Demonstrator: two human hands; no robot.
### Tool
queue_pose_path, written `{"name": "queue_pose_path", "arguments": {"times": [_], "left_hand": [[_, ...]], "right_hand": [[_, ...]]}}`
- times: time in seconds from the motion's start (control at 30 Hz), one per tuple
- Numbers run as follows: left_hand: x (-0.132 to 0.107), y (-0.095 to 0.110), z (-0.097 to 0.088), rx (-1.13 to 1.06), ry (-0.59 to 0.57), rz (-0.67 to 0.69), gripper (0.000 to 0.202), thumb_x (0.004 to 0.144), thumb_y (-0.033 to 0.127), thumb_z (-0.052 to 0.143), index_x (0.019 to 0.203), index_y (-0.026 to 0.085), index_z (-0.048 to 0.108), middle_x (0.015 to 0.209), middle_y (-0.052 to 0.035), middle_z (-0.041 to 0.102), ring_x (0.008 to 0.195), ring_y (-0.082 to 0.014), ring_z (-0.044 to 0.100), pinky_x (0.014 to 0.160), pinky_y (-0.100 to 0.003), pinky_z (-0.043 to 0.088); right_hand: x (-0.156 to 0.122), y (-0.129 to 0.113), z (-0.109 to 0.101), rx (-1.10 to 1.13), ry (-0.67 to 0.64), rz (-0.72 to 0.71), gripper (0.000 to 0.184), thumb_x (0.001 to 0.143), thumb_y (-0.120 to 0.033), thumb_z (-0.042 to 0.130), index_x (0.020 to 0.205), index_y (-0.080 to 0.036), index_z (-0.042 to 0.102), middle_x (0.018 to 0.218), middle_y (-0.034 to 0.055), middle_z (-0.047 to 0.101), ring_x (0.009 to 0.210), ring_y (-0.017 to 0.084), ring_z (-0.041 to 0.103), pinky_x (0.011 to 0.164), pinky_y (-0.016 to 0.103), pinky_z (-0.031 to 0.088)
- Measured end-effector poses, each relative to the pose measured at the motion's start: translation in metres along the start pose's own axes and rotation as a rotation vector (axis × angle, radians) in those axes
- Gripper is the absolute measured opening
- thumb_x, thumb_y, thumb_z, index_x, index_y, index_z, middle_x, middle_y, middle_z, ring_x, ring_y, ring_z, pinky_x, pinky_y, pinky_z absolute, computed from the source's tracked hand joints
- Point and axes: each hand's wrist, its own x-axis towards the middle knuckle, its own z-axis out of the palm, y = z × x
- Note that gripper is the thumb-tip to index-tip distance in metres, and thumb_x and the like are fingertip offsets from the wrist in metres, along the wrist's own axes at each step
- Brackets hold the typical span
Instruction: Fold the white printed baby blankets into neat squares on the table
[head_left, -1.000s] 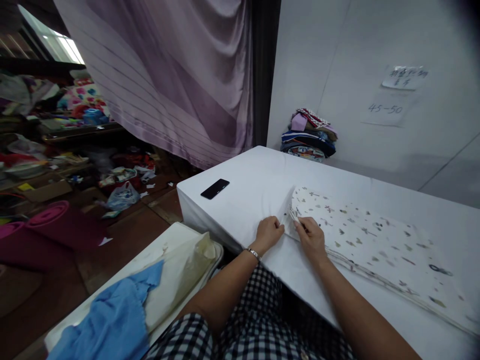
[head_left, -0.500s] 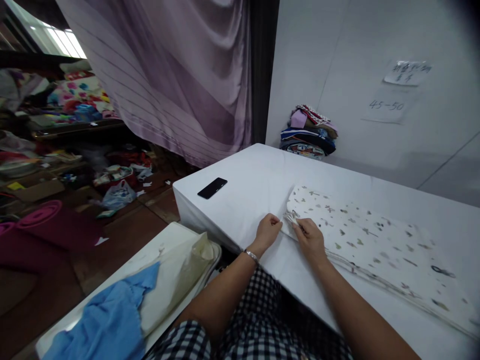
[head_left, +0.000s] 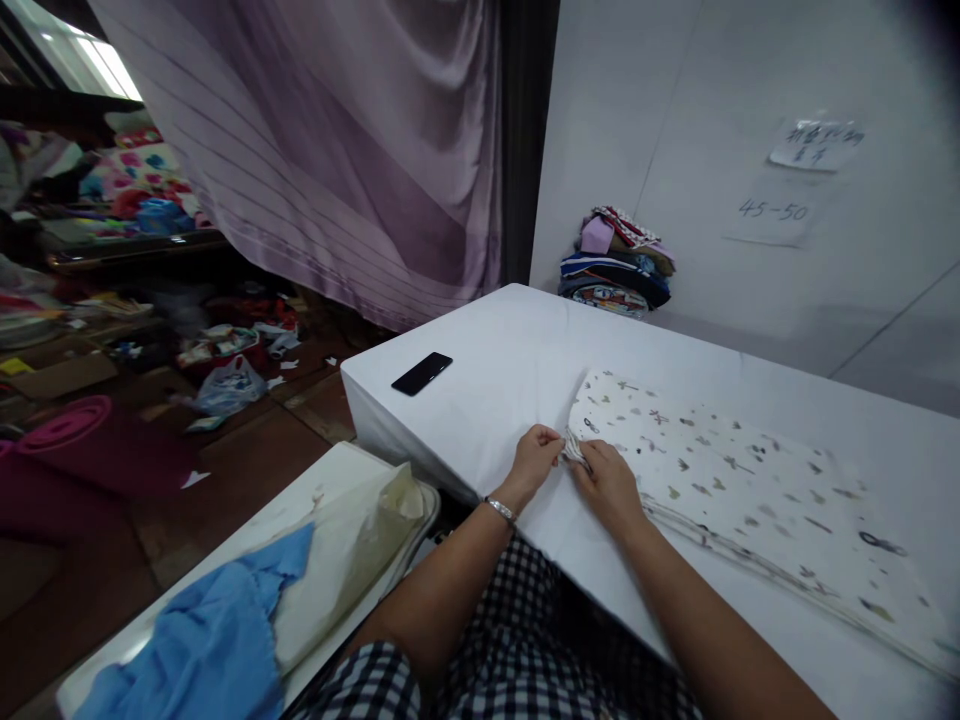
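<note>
A white cloth [head_left: 720, 490] with a small scattered print lies folded in layers along the right of the white table. Its near-left corner is bunched up between my two hands. My left hand [head_left: 537, 457] pinches the edge of that corner, wearing a silver bracelet at the wrist. Close beside it, my right hand [head_left: 609, 482] is closed on the gathered folds, with its fingertips partly hidden by the fabric. Both forearms reach over the near edge of the table.
A black phone [head_left: 422, 373] lies on the white table [head_left: 495, 350]. Folded fabrics [head_left: 615, 265] are stacked by the wall. At lower left, a blue cloth [head_left: 202, 630] lies on a low white surface. A purple curtain [head_left: 375, 150] hangs behind; rolled pink mats [head_left: 97, 460] rest on the floor.
My right hand has moved slightly left and down, closer to my left hand, and the bunched corner has moved with it. My left hand has hardly moved.
</note>
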Motion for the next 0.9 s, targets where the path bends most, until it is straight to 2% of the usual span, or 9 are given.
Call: {"name": "queue_pose_path", "arguments": {"times": [0.13,0.27,0.43,0.53,0.63,0.8,0.9], "left_hand": [[0.000,-0.001,0.000,-0.008,-0.006,0.003,0.006,0.067,0.017,0.056,0.069,0.017,0.050,0.053,0.0071,0.047,0.045,-0.0051,0.042,0.048,-0.018,0.035],[-0.001,-0.002,-0.001,0.011,-0.015,0.026,0.004,0.068,0.015,0.054,0.070,0.016,0.050,0.051,0.0077,0.045,0.044,-0.0045,0.039,0.047,-0.017,0.033],[-0.002,-0.001,-0.001,0.018,-0.022,0.033,0.004,0.069,0.017,0.055,0.070,0.016,0.051,0.051,0.0080,0.044,0.044,-0.0043,0.039,0.047,-0.017,0.032],[-0.002,0.000,-0.002,0.025,-0.016,0.015,0.005,0.068,0.017,0.055,0.070,0.016,0.051,0.051,0.0077,0.044,0.044,-0.0044,0.039,0.046,-0.017,0.031],[-0.001,-0.001,-0.002,-0.004,-0.013,0.003,0.005,0.068,0.015,0.054,0.070,0.016,0.050,0.052,0.0076,0.045,0.044,-0.0041,0.039,0.045,-0.017,0.032],[-0.001,0.000,0.001,-0.038,-0.026,-0.010,0.009,0.068,0.019,0.057,0.070,0.016,0.049,0.052,0.0072,0.046,0.043,-0.0041,0.039,0.045,-0.017,0.032],[-0.001,0.006,-0.001,0.020,-0.045,-0.026,0.011,0.073,0.026,0.056,0.074,0.016,0.050,0.056,0.0048,0.052,0.043,-0.0051,0.040,0.044,-0.018,0.032]], "right_hand": [[-0.001,-0.002,-0.002,0.080,0.064,0.028,0.034,0.087,-0.035,0.045,0.117,-0.021,0.053,0.100,0.0086,0.061,0.092,0.022,0.054,0.080,0.037,0.044],[0.001,-0.003,-0.008,0.165,0.085,0.021,0.026,0.089,-0.031,0.041,0.105,-0.022,0.059,0.096,0.0063,0.062,0.091,0.019,0.055,0.080,0.034,0.045],[0.005,0.002,-0.013,0.093,0.230,0.042,0.024,0.088,-0.028,0.043,0.101,-0.021,0.062,0.093,0.0074,0.062,0.090,0.020,0.054,0.079,0.035,0.045],[0.005,0.000,-0.010,0.027,0.141,-0.015,0.024,0.087,-0.025,0.042,0.099,-0.022,0.063,0.090,0.0075,0.062,0.085,0.021,0.054,0.075,0.036,0.045],[0.003,-0.005,-0.006,0.049,0.064,-0.051,0.025,0.087,-0.026,0.042,0.103,-0.022,0.062,0.091,0.0075,0.061,0.085,0.021,0.054,0.075,0.035,0.046],[0.001,-0.005,-0.002,0.009,0.037,-0.057,0.029,0.085,-0.030,0.046,0.111,-0.021,0.056,0.099,0.0095,0.060,0.092,0.024,0.053,0.078,0.037,0.045],[0.002,0.000,-0.003,0.082,0.059,0.017,0.026,0.086,-0.026,0.042,0.106,-0.022,0.057,0.095,0.0077,0.060,0.090,0.022,0.053,0.076,0.035,0.045]]}}
